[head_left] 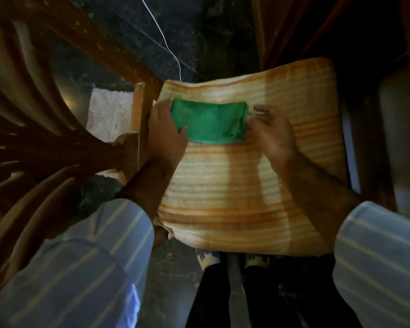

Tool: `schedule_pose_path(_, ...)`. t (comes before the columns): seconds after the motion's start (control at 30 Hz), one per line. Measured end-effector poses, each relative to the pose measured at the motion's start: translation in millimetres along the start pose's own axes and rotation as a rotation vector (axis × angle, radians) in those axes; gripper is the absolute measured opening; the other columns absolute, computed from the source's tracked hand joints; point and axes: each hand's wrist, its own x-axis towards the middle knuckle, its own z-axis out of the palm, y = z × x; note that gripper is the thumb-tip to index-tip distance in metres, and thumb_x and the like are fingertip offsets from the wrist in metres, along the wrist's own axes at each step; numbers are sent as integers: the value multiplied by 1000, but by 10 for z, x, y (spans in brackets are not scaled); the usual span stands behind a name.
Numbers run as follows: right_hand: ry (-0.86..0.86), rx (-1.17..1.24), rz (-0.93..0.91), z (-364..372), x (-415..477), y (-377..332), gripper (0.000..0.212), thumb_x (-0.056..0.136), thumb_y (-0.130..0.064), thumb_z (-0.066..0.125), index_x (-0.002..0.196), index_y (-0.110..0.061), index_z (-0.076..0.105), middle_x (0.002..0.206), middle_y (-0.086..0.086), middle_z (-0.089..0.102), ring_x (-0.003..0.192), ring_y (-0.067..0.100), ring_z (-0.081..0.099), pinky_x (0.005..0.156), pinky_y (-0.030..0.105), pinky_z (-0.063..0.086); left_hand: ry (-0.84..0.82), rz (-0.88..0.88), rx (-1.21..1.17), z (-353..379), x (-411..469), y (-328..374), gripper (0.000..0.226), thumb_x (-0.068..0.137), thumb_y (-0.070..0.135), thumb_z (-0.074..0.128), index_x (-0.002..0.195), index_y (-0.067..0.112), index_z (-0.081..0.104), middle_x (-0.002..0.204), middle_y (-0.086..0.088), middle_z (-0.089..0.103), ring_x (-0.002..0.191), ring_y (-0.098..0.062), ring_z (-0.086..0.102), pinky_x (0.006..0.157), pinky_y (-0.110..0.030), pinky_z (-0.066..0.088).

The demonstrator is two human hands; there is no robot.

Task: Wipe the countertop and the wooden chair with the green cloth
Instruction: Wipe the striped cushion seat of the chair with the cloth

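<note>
A folded green cloth point(210, 121) lies flat on the striped orange seat cushion point(246, 185) of a chair directly below me. My left hand point(166, 133) grips the cloth's left end, fingers curled over its edge. My right hand point(270, 131) pinches the cloth's right end with thumb and fingertips. A wooden chair point(64, 74) with a curved slatted back stands to the left, its leg point(137, 110) close to my left hand.
The floor point(199, 39) is dark stone, with a pale shaggy mat point(109, 112) under the wooden chair. A thin white cord point(166, 43) runs across the floor behind the cushion. Dark furniture point(376, 67) stands on the right. My feet point(234, 261) are below the cushion's front edge.
</note>
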Motion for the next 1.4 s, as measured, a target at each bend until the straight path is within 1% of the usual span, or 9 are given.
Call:
schedule_pose_path(0.13, 213, -680, -321, -507, 73, 427, 59, 98, -41, 50, 143, -4, 56, 152, 23, 52, 144, 41, 45, 121, 48, 35, -199, 537, 242, 112, -8, 72, 59, 97, 28, 58, 150, 11, 40, 159, -13, 35, 148, -33, 26, 122, -48, 20)
schedule_pose_path(0.3, 242, -1198, -474, -903, 81, 1095, 64, 109, -49, 32, 166, -20, 25, 175, 13, 19, 161, 40, 19, 129, 58, 18, -461, 594, 421, 397, 68, 23, 74, 100, 46, 45, 159, 13, 15, 168, -8, 9, 154, -27, 8, 124, -49, 13)
schedule_pose_path(0.53, 304, -1223, -593, -884, 111, 1265, 63, 111, -45, 25, 167, -17, 18, 176, 9, 20, 163, 28, 18, 131, 54, 15, -322, 607, 480, 557, 143, -77, 73, 99, 40, 48, 159, 14, 14, 168, -3, 11, 152, -24, 16, 121, -49, 17)
schedule_pose_path(0.77, 270, -1239, -673, -887, 92, 1238, 64, 110, -42, 30, 165, -9, 24, 174, 13, 22, 163, 28, 19, 133, 49, 13, -193, 496, 330, 648, -13, 56, 62, 94, -4, 47, 151, 16, 38, 161, -1, 34, 149, -20, 29, 122, -44, 22)
schedule_pose_path(0.93, 319, -1237, -706, -858, 104, 1265, 63, 110, -39, 30, 164, -7, 25, 173, 15, 25, 162, 29, 22, 132, 51, 17, -270, 511, 323, 583, -902, -44, 67, 81, 0, 29, 144, 10, 51, 154, -7, 46, 142, -26, 43, 117, -46, 31)
schedule_pose_path(1.1, 335, -1243, -722, -847, 103, 1262, 63, 110, -39, 33, 164, -7, 27, 173, 15, 26, 162, 30, 23, 132, 51, 17, -477, 435, 172, 549, -2290, 31, 59, 73, 9, 43, 126, 12, 69, 139, -5, 62, 126, -23, 61, 103, -49, 49)
schedule_pose_path(1.23, 359, -1239, -736, -852, 108, 1281, 61, 110, -37, 33, 163, -7, 28, 172, 15, 27, 161, 30, 25, 132, 52, 18, -358, 233, -23, 306, -2297, 120, 50, 80, 3, 50, 126, 10, 68, 126, -8, 70, 112, -25, 69, 93, -48, 56)
schedule_pose_path(1.3, 357, -1236, -743, -853, 99, 1291, 61, 111, -38, 32, 164, -8, 26, 173, 14, 27, 161, 30, 24, 132, 51, 17, -236, 109, -97, 96, -1966, 162, 52, 91, -3, 52, 138, 18, 57, 131, -5, 66, 117, -21, 65, 98, -39, 53)
schedule_pose_path(1.4, 347, -1239, -743, -859, 94, 1279, 61, 111, -38, 30, 164, -9, 26, 173, 14, 26, 162, 30, 23, 131, 52, 17, -2, 184, -162, -158, -1194, 233, 37, 102, 20, 48, 139, 25, 49, 124, 16, 58, 116, 12, 51, 94, -2, 36)
